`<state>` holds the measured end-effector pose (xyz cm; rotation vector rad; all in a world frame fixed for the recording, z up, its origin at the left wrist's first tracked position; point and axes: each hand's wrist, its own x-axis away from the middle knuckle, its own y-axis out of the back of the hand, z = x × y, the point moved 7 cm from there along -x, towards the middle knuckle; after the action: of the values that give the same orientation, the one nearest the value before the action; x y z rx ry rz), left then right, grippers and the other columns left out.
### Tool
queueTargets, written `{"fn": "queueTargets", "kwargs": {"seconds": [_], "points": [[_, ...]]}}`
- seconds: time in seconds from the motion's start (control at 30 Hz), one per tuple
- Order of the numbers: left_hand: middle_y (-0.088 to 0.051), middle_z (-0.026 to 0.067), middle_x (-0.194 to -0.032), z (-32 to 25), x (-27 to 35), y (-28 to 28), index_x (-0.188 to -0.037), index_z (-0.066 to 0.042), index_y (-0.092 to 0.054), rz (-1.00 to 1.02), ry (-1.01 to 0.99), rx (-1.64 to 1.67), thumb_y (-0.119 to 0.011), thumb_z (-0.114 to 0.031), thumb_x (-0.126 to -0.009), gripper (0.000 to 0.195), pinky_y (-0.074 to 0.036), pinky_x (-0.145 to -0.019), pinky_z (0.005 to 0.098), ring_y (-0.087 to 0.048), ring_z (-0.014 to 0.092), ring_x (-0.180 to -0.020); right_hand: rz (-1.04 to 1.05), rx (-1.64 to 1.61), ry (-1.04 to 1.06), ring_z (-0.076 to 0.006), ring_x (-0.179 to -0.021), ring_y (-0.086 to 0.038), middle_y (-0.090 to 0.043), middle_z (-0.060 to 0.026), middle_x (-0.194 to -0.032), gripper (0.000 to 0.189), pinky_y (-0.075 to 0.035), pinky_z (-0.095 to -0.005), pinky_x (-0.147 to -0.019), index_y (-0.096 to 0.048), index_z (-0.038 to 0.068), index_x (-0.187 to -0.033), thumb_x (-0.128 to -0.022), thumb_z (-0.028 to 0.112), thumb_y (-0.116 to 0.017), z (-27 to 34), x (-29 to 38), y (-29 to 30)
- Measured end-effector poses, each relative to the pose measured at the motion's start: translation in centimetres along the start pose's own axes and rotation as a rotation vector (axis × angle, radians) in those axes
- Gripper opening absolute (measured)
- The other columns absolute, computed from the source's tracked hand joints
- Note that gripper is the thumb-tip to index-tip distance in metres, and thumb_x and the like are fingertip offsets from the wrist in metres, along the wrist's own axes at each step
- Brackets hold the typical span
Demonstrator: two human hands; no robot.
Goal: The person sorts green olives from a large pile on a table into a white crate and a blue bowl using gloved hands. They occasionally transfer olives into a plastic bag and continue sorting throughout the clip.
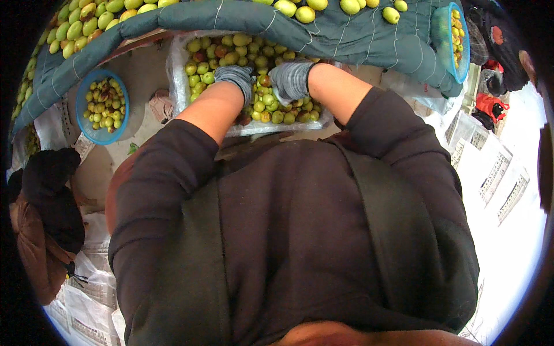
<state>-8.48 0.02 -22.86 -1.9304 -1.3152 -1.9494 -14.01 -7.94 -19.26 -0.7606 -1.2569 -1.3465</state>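
Green and reddish-brown jujube-like fruits fill a crate lined with clear plastic in front of me. My left hand, in a grey knitted glove, is down among the fruits near the middle of the crate; its fingers are mostly hidden. Close to its right, my right hand, in a matching glove, is over the fruits with its fingers curled downward. Something whitish shows at its lower edge, too unclear to name. Whether either hand holds a fruit cannot be told.
Beyond the crate, a padded green cloth edge borders a surface bearing larger green fruits. A blue basket of fruits stands on the left floor, another basket at the upper right. Lined crates stand at right. People are visible at both sides.
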Motion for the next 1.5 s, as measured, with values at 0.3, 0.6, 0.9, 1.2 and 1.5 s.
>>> {"fn": "queueTargets", "kwargs": {"seconds": [0.3, 0.6, 0.9, 1.2, 1.5], "points": [[-0.064, 0.0101, -0.138, 0.4, 0.6, -0.1, -0.143, -0.016, -0.055, 0.04, 0.0, 0.031, -0.087, -0.027, -0.071, 0.079, -0.049, -0.102, 0.0456, -0.06, 0.03, -0.128, -0.8, -0.389, -0.105, -0.041, -0.098, -0.066, -0.07, -0.0211, -0.099, 0.022, -0.052, -0.0505, -0.086, -0.072, 0.01, -0.107, -0.093, 0.022, -0.06, 0.1, -1.0, 3.1], [-0.058, 0.0102, -0.144, 0.7, 0.8, -0.2, -0.149, -0.016, -0.047, -0.037, -0.01, 0.019, -0.074, -0.029, -0.083, 0.073, -0.046, -0.104, 0.046, -0.057, 0.03, -0.131, -0.513, -0.284, -0.042, -0.0405, -0.1, -0.068, -0.07, -0.0232, -0.107, 0.031, -0.053, -0.0478, -0.087, -0.069, 0.009, -0.115, -0.101, 0.025, -0.045, 1.0, -1.8, 2.0], [-0.054, 0.0108, -0.148, 0.7, 1.3, 0.1, -0.151, -0.015, -0.045, 0.013, -0.02, 0.022, -0.076, -0.034, -0.082, 0.078, -0.044, -0.107, 0.0465, -0.053, 0.029, -0.135, -0.424, -0.234, -0.118, -0.0392, -0.104, -0.067, -0.07, -0.0211, -0.11, 0.033, -0.052, -0.0459, -0.093, -0.067, 0.008, -0.119, -0.101, 0.026, -0.046, 0.0, -3.5, 3.5], [-0.061, 0.0127, -0.14, 0.7, 1.7, 0.4, -0.152, -0.015, -0.042, -0.089, -0.035, 0.084, -0.073, -0.028, -0.081, 0.078, -0.047, -0.103, 0.0479, -0.06, 0.031, -0.127, -0.48, -0.492, 0.101, -0.0355, -0.118, -0.063, -0.066, -0.021, -0.126, 0.034, -0.048, -0.0398, -0.1, -0.061, 0.009, -0.131, -0.102, 0.013, -0.043, -0.9, -1.7, 0.2], [-0.06, 0.0114, -0.142, 0.8, 0.4, -1.7, -0.143, -0.014, -0.055, 0.066, -0.064, 0.062, -0.071, -0.026, -0.084, 0.062, -0.048, -0.104, 0.0457, -0.059, 0.03, -0.129, -0.217, -0.302, 0.004, -0.0332, -0.104, -0.066, -0.069, -0.0165, -0.125, 0.04, -0.051, -0.0432, -0.092, -0.064, 0.01, -0.13, -0.092, 0.006, -0.055, 1.3, -9.5, 0.7]]}}
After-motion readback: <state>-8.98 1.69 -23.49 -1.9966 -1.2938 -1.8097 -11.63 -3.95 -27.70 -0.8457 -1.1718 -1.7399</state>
